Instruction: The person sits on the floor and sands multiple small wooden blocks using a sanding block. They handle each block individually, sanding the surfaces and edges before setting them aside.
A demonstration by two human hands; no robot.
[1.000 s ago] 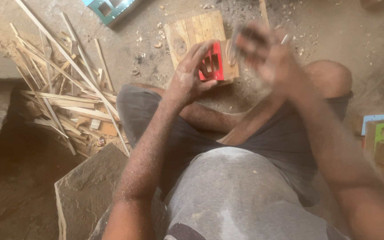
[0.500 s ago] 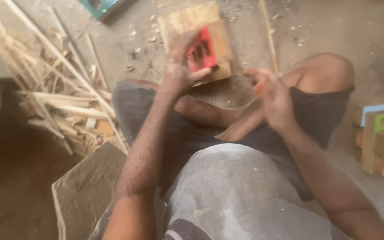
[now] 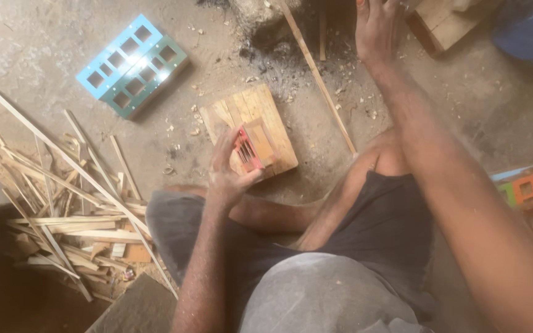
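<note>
From the head camera, your left hand (image 3: 229,172) has its grip clamped on a small red-and-wood slotted block (image 3: 251,147), held just above the square wooden board (image 3: 260,114) on the floor — its long axis running away from you. Your right hand (image 3: 376,24) reaches well beyond, fingers spread, holding nothing.

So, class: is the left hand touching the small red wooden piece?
Touching. The head view shows the left hand with fingers wrapped around the small red wooden piece.
</note>
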